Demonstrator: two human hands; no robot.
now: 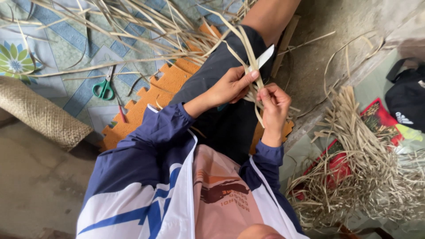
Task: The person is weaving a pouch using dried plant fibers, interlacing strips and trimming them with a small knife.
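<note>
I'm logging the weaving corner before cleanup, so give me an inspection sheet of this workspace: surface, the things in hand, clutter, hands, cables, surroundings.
Surface: orange foam mat with toothed edges, laid over a blue patterned floor covering.
Things in hand: pale dried strips and a knife with a light blade, held above the lap.
Clutter: green-handled scissors on the floor covering; loose strips spread ahead; a heap of trimmings over a red sheet.
Hands: left hand pinches the strips beside the blade; right hand grips them lower down.
Cables: nothing seen.
Surroundings: rolled woven mat, bare concrete floor, black bag.
</note>
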